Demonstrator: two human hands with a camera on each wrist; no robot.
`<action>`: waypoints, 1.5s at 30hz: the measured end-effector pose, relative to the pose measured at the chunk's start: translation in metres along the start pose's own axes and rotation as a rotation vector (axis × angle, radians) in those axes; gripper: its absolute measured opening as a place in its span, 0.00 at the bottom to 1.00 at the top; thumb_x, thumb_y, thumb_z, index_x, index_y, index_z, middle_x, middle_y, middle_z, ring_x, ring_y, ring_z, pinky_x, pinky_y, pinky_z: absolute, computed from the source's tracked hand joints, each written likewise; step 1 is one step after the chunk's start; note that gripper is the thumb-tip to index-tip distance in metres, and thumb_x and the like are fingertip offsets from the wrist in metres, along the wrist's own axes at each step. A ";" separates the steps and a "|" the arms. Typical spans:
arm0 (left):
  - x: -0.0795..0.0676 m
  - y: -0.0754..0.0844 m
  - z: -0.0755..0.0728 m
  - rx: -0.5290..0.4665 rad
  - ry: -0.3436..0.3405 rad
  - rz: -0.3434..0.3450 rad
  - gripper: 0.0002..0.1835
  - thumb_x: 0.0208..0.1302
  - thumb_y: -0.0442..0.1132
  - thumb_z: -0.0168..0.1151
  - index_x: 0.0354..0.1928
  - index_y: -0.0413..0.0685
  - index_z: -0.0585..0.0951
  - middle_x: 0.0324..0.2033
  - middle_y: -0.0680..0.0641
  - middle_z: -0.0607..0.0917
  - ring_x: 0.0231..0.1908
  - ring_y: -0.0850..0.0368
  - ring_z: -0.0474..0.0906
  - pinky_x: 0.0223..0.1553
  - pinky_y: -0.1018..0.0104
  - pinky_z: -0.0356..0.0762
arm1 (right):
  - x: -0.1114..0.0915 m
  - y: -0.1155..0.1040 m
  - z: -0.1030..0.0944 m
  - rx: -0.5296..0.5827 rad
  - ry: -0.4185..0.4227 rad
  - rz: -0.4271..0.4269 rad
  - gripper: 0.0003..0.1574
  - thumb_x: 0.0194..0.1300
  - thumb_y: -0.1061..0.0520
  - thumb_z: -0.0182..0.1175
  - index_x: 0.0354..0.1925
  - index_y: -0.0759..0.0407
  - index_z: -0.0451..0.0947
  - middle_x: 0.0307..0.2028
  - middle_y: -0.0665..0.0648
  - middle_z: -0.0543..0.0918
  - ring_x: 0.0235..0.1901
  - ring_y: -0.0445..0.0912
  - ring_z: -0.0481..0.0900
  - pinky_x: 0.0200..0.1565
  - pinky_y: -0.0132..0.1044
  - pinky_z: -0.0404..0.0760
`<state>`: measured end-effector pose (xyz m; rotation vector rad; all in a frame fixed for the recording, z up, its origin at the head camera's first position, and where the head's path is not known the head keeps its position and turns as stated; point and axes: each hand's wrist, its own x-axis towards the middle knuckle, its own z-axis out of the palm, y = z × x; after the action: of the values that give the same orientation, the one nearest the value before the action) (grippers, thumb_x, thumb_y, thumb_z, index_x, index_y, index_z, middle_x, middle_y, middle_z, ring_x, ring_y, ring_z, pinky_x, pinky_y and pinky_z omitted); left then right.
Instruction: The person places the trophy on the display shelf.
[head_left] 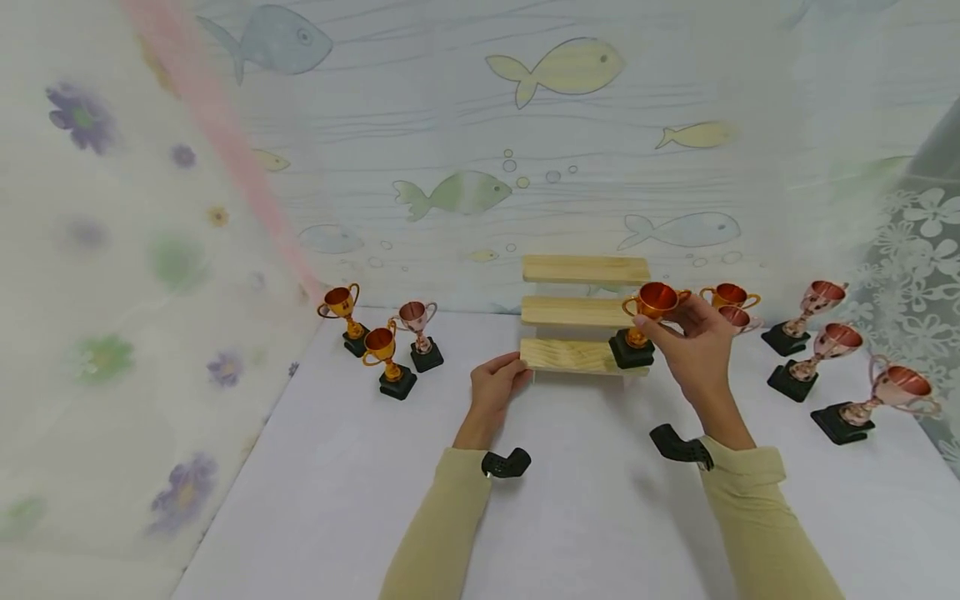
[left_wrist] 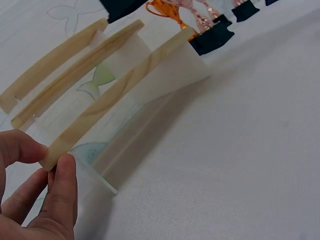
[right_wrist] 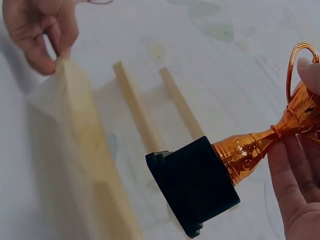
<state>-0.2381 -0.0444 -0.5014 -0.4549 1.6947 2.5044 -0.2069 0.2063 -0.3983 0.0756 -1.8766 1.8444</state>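
My left hand (head_left: 495, 390) pinches the left end of the lowest wooden board on a three-step display rack (head_left: 566, 354); thumb and fingers close on that board end in the left wrist view. The rack has pale boards on clear side supports. My right hand (head_left: 697, 346) grips an orange-gold trophy cup (head_left: 636, 325) by its cup part and handles. Its black square base (right_wrist: 195, 185) overlaps the right end of the lowest board in the head view. In the right wrist view the trophy looks tilted, base toward the rack.
Three trophies stand at the left, including a rose-gold one (head_left: 420, 333) and a gold one (head_left: 388, 358). Several more, mostly rose-gold like this trophy (head_left: 817, 362), stand at the right. Behind the white table (head_left: 570, 517) hangs a fish-print curtain (head_left: 450, 125).
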 end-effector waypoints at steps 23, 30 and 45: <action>-0.007 0.000 0.008 0.023 0.060 0.012 0.15 0.60 0.23 0.63 0.50 0.26 0.84 0.43 0.35 0.86 0.33 0.59 0.85 0.43 0.66 0.88 | 0.117 -0.018 0.085 -0.029 -0.184 -0.165 0.15 0.57 0.61 0.76 0.42 0.59 0.82 0.39 0.45 0.86 0.40 0.40 0.84 0.48 0.28 0.83; -0.006 0.002 0.005 0.032 0.065 -0.002 0.15 0.60 0.24 0.63 0.50 0.27 0.84 0.44 0.35 0.87 0.32 0.59 0.85 0.43 0.66 0.88 | 0.128 -0.002 0.094 -0.056 -0.210 -0.036 0.17 0.58 0.59 0.76 0.39 0.58 0.76 0.36 0.46 0.81 0.37 0.38 0.82 0.42 0.24 0.83; -0.008 0.003 0.004 0.042 0.066 0.002 0.15 0.61 0.25 0.63 0.50 0.28 0.84 0.44 0.36 0.86 0.33 0.59 0.85 0.45 0.66 0.88 | 0.129 0.003 0.109 -0.042 -0.201 -0.009 0.17 0.59 0.58 0.75 0.38 0.56 0.74 0.38 0.47 0.81 0.40 0.38 0.81 0.44 0.24 0.83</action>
<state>-0.2320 -0.0412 -0.4951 -0.5382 1.7683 2.4764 -0.3544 0.1427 -0.3465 0.2638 -2.0446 1.8493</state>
